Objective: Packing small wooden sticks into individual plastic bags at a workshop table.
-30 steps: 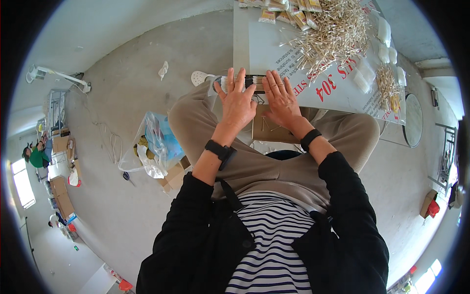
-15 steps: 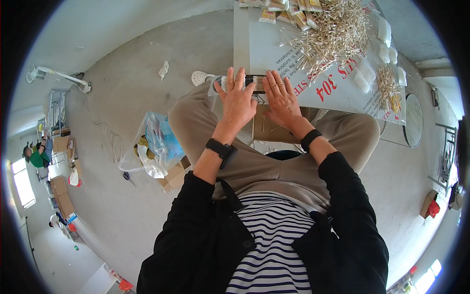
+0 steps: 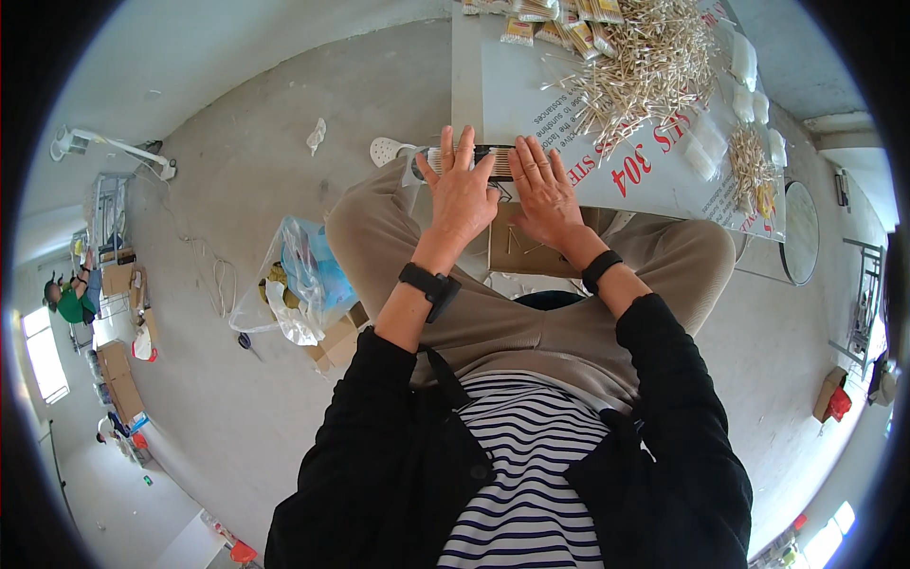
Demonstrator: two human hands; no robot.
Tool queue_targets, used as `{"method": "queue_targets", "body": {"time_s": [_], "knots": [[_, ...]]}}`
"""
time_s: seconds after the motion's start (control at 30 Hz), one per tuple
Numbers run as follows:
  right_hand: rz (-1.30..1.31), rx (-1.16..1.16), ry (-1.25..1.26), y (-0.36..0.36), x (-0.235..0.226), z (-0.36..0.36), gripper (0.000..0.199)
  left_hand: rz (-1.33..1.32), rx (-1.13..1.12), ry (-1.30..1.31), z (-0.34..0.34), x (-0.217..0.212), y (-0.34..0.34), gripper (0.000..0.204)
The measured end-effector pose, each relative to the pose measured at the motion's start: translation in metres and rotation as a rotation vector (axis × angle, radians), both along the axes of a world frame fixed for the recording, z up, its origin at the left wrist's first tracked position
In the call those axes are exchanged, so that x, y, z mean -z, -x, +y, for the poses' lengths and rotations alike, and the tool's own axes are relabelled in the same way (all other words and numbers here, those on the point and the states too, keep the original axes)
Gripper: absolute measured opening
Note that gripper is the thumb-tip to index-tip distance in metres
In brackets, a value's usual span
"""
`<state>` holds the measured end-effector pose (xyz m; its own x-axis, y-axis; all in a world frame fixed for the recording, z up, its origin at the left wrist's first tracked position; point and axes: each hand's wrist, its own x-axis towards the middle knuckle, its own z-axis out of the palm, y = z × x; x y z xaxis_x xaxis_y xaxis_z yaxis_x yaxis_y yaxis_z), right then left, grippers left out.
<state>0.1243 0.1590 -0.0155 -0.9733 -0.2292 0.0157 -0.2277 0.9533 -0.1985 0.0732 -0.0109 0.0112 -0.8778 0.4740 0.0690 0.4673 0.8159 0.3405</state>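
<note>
At the table's near edge, a flat row of cotton swabs (image 3: 500, 165) lies in what looks like a clear packet with black parts. Across its left part rests my left hand (image 3: 462, 197), fingers stretched and spread, palm down. My right hand (image 3: 546, 197) lies flat at the right end of the row, its fingers straight and close together. Neither hand is wrapped around anything. Both hands cover parts of the packet, so its full shape is hidden. Farther back on the table spreads a large loose heap of cotton swabs (image 3: 654, 66).
Small filled yellow-and-clear packets (image 3: 569, 36) lie left of the heap. White bundles (image 3: 706, 147) and a smaller swab pile (image 3: 751, 171) are at the table's right. An open cardboard box (image 3: 521, 254) sits below my hands. A plastic bag (image 3: 303, 270) stands on the floor at left.
My left hand has slid very slightly away from me over the packet. The right hand stays in place, and the swab heap is unchanged.
</note>
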Motion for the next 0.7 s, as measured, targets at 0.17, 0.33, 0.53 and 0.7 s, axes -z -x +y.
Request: {"method": "queue_targets", "body": {"time_s": [0.17, 0.33, 0.53, 0.7], "knots": [[0.000, -0.007, -0.009, 0.0001, -0.0012, -0.0005, 0.106, 0.019, -0.009, -0.001, 0.0008, 0.0026, 0.0021, 0.045], [-0.006, -0.005, -0.016, 0.0000, -0.0013, -0.0003, 0.108, 0.013, 0.005, 0.042, -0.0004, 0.0008, 0.0015, 0.048], [0.013, -0.007, 0.006, 0.0008, 0.0023, -0.0010, 0.110, 0.085, 0.094, 0.087, 0.0009, 0.0003, 0.0005, 0.066], [0.016, -0.007, 0.031, 0.0001, 0.0028, 0.0007, 0.110, 0.023, 0.093, 0.115, 0.0047, -0.0024, 0.0047, 0.074]]}}
